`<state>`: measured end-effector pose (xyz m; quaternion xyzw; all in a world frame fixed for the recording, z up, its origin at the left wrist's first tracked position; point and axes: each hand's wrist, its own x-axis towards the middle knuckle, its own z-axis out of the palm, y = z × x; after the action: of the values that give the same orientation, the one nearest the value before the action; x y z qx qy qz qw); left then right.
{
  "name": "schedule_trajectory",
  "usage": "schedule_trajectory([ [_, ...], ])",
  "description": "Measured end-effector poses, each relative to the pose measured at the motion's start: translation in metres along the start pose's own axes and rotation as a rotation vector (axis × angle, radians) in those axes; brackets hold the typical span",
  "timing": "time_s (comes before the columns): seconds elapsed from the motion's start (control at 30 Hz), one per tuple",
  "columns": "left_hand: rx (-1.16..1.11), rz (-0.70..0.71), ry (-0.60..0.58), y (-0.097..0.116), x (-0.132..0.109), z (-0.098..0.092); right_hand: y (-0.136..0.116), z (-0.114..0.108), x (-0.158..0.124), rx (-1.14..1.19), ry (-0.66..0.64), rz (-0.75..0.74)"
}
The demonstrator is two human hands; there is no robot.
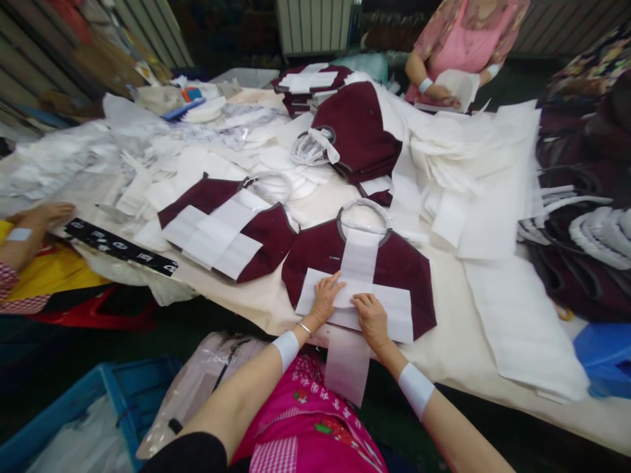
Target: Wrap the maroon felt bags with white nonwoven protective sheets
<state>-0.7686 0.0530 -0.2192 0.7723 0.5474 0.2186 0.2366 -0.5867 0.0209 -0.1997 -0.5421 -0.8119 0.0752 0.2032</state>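
A maroon fabric piece (pixel 409 266) with dark edging lies flat on the table in front of me, a clear-wrapped white ring (pixel 365 217) at its neck opening. Across its lower part runs a wide white paper sheet (pixel 393 309), crossed by an upright white paper strip (pixel 359 259). My left hand (pixel 325 297) rests on the papers, fingers extended. Beside it, my right hand (pixel 372 320) has its fingers bent at the strip's edge, seemingly pinching it; the thumb is partly hidden. Another paper length (pixel 346 371) hangs over the table edge below my hands.
Left of it lies a similar maroon piece (pixel 269 240) with crossed papers. Maroon pieces (pixel 362 135) are stacked behind; white sheets (pixel 497 190) lie right. A co-worker's hands (pixel 446 95) hold paper across the table; another person's hand (pixel 52 213) is left. A blue crate (pixel 111 394) stands below.
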Motion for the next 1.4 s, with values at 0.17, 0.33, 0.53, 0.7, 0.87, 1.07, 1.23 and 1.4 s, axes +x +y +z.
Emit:
schedule_trajectory([
  [0.17, -0.012, 0.023, 0.062, -0.006, 0.001, 0.009, 0.003, 0.006, -0.004, -0.057, -0.055, -0.047],
  [0.33, -0.107, 0.096, 0.093, -0.01, 0.002, 0.004, 0.002, 0.002, -0.01, 0.021, -0.074, -0.074],
  [0.53, 0.007, 0.359, -0.012, -0.009, -0.01, 0.005, 0.005, 0.003, -0.011, 0.036, -0.08, -0.117],
  [0.7, 0.025, 0.444, 0.018, -0.015, -0.02, 0.018, 0.005, 0.004, -0.024, 0.041, -0.053, -0.139],
  [0.87, 0.023, 0.481, 0.011, -0.019, -0.021, 0.016, 0.002, -0.006, -0.094, -0.013, -0.049, -0.289],
  [1.07, 0.021, 0.482, 0.021, -0.02, -0.024, 0.016, 0.018, 0.004, -0.145, -0.12, -0.156, -0.457],
  [1.23, 0.005, 0.467, 0.016, -0.02, -0.024, 0.019, -0.006, 0.001, -0.123, 0.086, -0.105, -0.41],
  [1.4, -0.004, 0.471, 0.028, -0.018, -0.024, 0.018, -0.026, -0.029, -0.104, 0.194, 0.001, -0.396],
])
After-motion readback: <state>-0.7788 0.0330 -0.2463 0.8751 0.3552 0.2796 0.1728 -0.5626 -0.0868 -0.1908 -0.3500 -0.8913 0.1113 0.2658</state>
